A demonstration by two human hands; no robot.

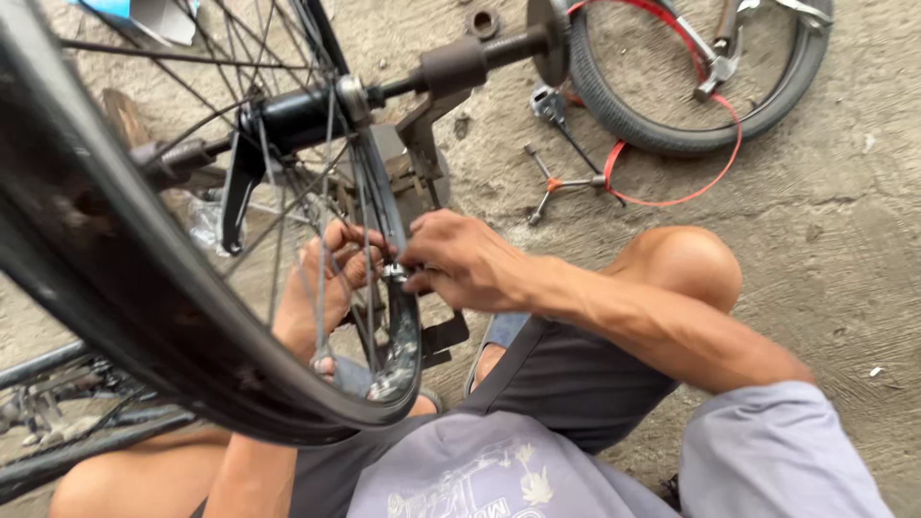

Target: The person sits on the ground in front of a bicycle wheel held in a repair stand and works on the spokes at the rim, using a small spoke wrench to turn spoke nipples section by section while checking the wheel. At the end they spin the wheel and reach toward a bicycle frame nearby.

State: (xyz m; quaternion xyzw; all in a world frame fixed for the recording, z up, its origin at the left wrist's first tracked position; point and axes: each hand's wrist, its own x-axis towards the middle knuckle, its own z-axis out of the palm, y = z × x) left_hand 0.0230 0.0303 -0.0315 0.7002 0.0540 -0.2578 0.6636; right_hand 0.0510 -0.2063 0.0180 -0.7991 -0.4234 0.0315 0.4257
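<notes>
A black spoked bicycle wheel rim (115, 288) fills the left of the view, mounted on an axle (451, 67) held in a metal stand. My left hand (321, 283) reaches through the spokes from behind and grips near the rim. My right hand (460, 259) pinches a small silvery tool (393, 273) against the rim at a spoke end. Both hands meet at the same spot on the rim. My bare knees and dark shorts sit below.
On the concrete floor at the top right lie a black tyre (691, 134) with a red band (715, 163), a three-way wrench (561, 182), a spanner (552, 105) and a hammer (720, 58). A dark bicycle frame (67, 403) lies at the lower left.
</notes>
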